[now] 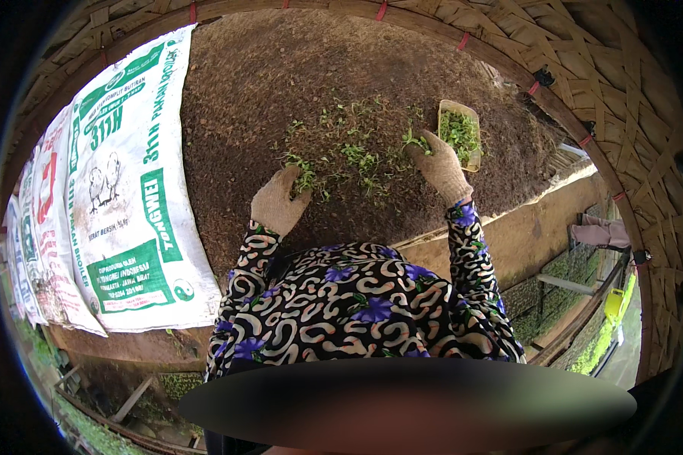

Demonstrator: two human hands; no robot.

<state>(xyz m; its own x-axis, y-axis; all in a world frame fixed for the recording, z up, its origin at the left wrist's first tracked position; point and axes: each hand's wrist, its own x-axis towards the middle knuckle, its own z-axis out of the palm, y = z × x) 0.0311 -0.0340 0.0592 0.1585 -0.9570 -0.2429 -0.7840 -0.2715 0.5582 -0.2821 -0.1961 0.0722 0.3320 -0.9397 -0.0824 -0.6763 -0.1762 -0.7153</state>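
Note:
My hands wear tan knitted gloves and work over a bed of dark brown soil [235,98]. Small green seedlings [360,159] lie loosely scattered across its middle. My right hand [442,168] pinches a seedling [416,142] between thumb and fingertips, just left of a shallow, pale yellow plastic tub [471,164]. More seedlings [457,130] fill that tub. At the left edge of the scattered plants, my left hand [279,201] is curled with its fingers closed around a few seedlings [303,176]; its fingertips are partly hidden among the leaves.
Printed white and green feed sacks [129,174] cover the soil's left side. A wooden board [501,216] edges the bed at the near right. Beyond it are netted trays of green plants [546,299]. A woven brim [584,68] frames the view.

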